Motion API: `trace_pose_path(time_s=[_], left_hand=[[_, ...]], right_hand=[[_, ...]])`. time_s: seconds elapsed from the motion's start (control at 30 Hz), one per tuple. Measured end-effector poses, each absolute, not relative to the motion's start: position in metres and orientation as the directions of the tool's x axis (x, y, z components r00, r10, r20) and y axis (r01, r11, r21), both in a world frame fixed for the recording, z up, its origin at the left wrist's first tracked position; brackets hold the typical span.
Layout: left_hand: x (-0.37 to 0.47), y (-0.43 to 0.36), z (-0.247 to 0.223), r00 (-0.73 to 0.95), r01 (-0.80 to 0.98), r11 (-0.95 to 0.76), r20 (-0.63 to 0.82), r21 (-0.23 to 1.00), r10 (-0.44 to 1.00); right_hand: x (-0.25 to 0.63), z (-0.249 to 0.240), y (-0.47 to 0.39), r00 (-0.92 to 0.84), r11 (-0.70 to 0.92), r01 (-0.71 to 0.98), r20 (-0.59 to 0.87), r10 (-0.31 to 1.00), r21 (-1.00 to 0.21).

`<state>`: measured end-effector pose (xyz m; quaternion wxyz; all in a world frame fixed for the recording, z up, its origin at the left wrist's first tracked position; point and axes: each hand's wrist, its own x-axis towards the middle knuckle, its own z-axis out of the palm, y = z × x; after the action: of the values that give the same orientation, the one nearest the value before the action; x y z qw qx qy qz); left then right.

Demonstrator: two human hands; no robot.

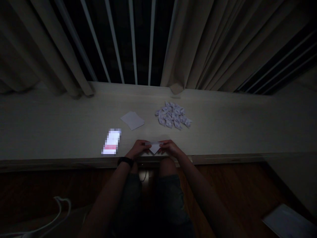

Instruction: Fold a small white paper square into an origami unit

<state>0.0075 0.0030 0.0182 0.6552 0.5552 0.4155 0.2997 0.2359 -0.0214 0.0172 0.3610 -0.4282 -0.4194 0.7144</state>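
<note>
A small piece of folded white paper (155, 148), pointed toward me, is held between both hands at the front edge of the pale ledge. My left hand (140, 147) pinches its left corner, and a dark band circles that wrist. On the right corner, my right hand (169, 147) is closed in the same way. Beyond the hands, a stack of flat paper sheets (133, 120) lies to the left. Several small folded paper pieces (173, 115) form a heap to the right of the stack.
A lit, pixelated phone-like object (112, 142) lies on the ledge (235, 125) left of my hands. Curtains (210, 46) and a barred window stand behind. Below are my knees, a wooden floor, a white cable (59, 208) and a pale flat object (288, 221).
</note>
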Motion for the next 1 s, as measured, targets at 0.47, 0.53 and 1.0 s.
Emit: trace_pose_path(time_s=[0.47, 0.53, 1.0], left_hand=[[0.008, 0.003, 0.016, 0.463, 0.140, 0.186, -0.230, 0.973, 0.856], [0.009, 0.003, 0.018, 0.459, 0.161, 0.172, -0.229, 0.972, 0.859], [0.021, -0.007, 0.027, 0.463, 0.295, 0.088, -0.223, 0.951, 0.858]], right_hand=[[0.234, 0.020, -0.026, -0.285, -0.318, -0.113, -0.276, 0.918, -0.941], [0.232, 0.019, -0.028, -0.248, -0.306, -0.099, -0.274, 0.929, -0.947], [0.231, 0.006, -0.029, -0.171, -0.221, -0.052, -0.210, 0.963, -0.974]])
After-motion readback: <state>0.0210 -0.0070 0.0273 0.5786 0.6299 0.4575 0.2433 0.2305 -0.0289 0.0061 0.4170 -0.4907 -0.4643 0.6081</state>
